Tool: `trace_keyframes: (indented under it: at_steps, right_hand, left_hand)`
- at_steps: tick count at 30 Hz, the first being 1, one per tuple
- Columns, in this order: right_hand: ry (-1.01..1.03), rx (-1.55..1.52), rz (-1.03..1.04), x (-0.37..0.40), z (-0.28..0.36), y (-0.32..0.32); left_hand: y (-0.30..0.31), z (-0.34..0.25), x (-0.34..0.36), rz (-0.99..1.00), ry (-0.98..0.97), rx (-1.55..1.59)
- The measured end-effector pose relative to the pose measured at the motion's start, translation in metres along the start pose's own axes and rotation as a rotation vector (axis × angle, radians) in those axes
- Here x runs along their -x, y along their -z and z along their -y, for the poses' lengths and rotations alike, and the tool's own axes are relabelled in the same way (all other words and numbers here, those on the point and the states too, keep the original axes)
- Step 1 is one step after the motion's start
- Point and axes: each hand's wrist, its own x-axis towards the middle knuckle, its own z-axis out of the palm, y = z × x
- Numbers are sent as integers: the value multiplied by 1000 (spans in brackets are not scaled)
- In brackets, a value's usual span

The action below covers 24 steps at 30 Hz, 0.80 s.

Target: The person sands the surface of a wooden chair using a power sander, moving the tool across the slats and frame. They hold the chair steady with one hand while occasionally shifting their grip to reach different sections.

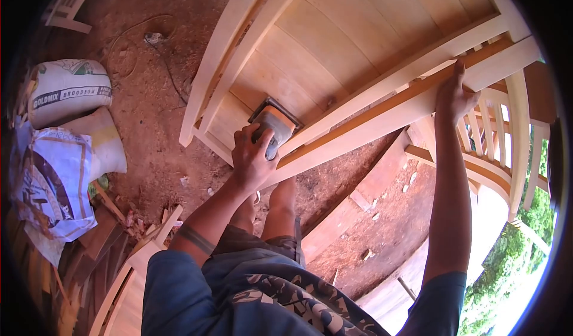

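My left hand (253,160) is wrapped round a dark power sander (276,121) with an orange band. The sander's pad lies against the wooden panel (334,34), close to its lower corner. That panel of pale boards sits inside a large wooden frame with long side rails. My right hand (455,97) grips the nearer wooden rail (382,106) toward its right end, thumb on the top edge. Part of the sander is hidden under my left fingers.
Filled sacks (70,91) and a white-blue sack (54,178) stand at the left. A cord (167,67) crosses the dirt floor. Wood scraps (98,240) lie lower left. A slatted wooden piece (492,133) stands at the right, and a curved wooden part (128,276) is beside my left arm.
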Motion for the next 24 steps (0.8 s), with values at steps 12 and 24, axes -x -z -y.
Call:
trace_keyframes:
  at_steps: [12,24]
  right_hand:
    - [-28,52,25,-6,-8,2]
    - [-50,133,33,-2,-4,5]
  left_hand:
    - [11,0,-59,-239,109,131]
    - [20,-10,-77,-241,-2,43]
